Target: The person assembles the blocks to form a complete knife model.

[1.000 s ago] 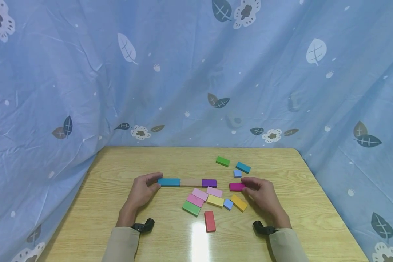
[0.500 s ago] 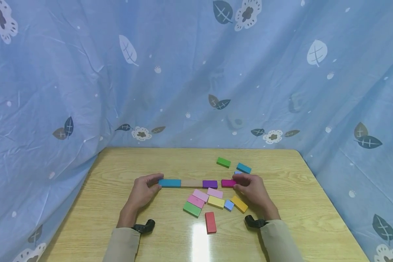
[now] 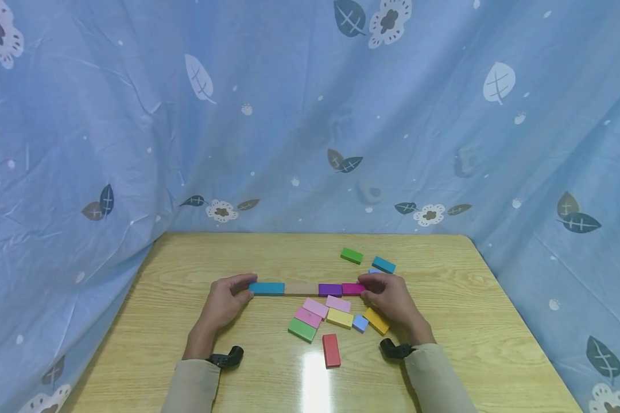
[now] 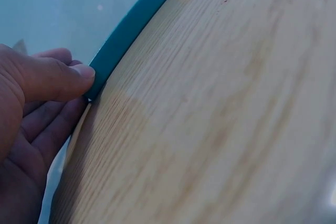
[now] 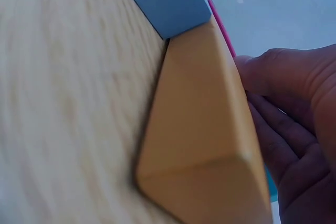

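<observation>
Four-sided wooden blocks form a straight row across the table: a blue block [image 3: 267, 288], a tan block [image 3: 301, 289], a purple block [image 3: 330, 289] and a magenta block [image 3: 352, 289], end to end. My left hand [image 3: 226, 299] pinches the left end of the blue block between thumb and fingers; the left wrist view shows the thumb [image 4: 63, 80] on its near side. At the row's other end my right hand [image 3: 391, 296] pinches the magenta block, its left end meeting the purple one. In the right wrist view an orange block [image 5: 199, 114] hides most of that grip.
Nearer me lie light pink blocks [image 3: 316, 308], a pink block [image 3: 307, 317], a green block [image 3: 302, 330], a yellow block [image 3: 340, 318], a small blue block [image 3: 360, 323] and a red block [image 3: 332, 351]. Behind the row are another green block [image 3: 352, 255] and a blue one [image 3: 384, 264].
My right hand has slid the magenta block leftward, closing the gap to the purple block. The left hand has stayed at the blue block's end.
</observation>
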`<state>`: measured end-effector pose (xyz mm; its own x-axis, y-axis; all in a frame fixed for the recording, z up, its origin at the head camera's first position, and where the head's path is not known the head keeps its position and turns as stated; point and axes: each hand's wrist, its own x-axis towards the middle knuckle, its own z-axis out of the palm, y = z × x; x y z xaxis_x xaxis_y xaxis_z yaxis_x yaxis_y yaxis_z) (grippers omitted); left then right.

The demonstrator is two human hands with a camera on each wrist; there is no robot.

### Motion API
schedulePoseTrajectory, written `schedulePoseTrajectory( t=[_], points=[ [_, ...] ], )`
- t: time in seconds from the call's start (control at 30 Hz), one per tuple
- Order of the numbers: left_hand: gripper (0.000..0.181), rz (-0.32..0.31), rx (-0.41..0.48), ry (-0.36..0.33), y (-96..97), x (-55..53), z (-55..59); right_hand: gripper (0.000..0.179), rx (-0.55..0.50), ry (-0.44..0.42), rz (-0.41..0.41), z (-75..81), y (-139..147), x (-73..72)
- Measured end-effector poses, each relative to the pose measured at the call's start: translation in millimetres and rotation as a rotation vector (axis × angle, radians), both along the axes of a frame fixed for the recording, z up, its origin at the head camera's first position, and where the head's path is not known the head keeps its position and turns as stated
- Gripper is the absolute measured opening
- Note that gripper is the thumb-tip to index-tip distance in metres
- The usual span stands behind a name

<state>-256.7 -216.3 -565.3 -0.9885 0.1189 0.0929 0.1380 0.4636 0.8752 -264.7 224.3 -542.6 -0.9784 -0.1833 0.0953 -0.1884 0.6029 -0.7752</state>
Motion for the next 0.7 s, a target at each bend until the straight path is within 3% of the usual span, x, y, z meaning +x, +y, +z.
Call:
schedulePoseTrajectory(
  t=[0.7],
  points=[
    [0.044, -0.005, 0.008, 0.005, -0.5, 0.3, -0.7, 0.037, 0.009, -0.009, 0.001, -1.2, -1.4, 1.2]
  ],
)
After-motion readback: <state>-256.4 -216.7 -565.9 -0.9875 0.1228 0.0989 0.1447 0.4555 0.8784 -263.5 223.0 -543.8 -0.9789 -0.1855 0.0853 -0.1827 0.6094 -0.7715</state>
